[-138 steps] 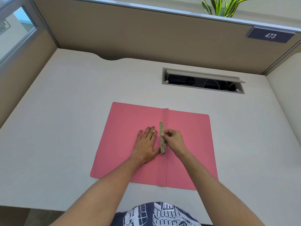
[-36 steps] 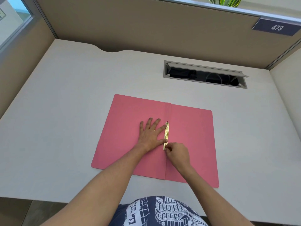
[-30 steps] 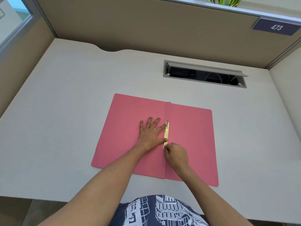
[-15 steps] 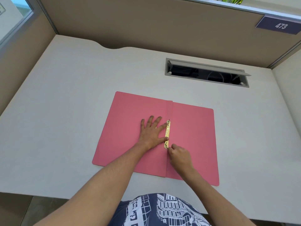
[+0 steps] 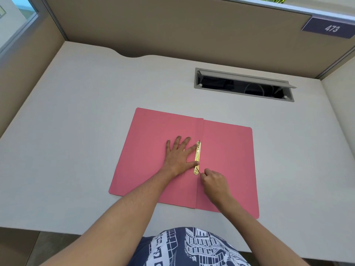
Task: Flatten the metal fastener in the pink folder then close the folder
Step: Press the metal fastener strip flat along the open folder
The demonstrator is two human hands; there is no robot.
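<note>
A pink folder (image 5: 149, 143) lies open and flat in the middle of the white desk. A brass metal fastener (image 5: 197, 156) runs along its centre fold. My left hand (image 5: 179, 155) lies flat on the left flap, fingers spread, with thumb and forefinger touching the fastener's bar. My right hand (image 5: 214, 182) sits just below the fastener's near end, its fingertips pinched on a thin prong that sticks out from that end. A second thin prong tip shows at the fastener's far end.
A grey cable slot (image 5: 243, 85) with its lid raised opens in the desk behind the folder, to the right. Beige partition walls (image 5: 172, 29) enclose the desk at the back and both sides. The desk's front edge (image 5: 76, 230) runs close to my body.
My right hand slid from the middle of the fastener down to its near end and has drawn back slightly with the prong. My left hand stayed flat beside the fastener.
</note>
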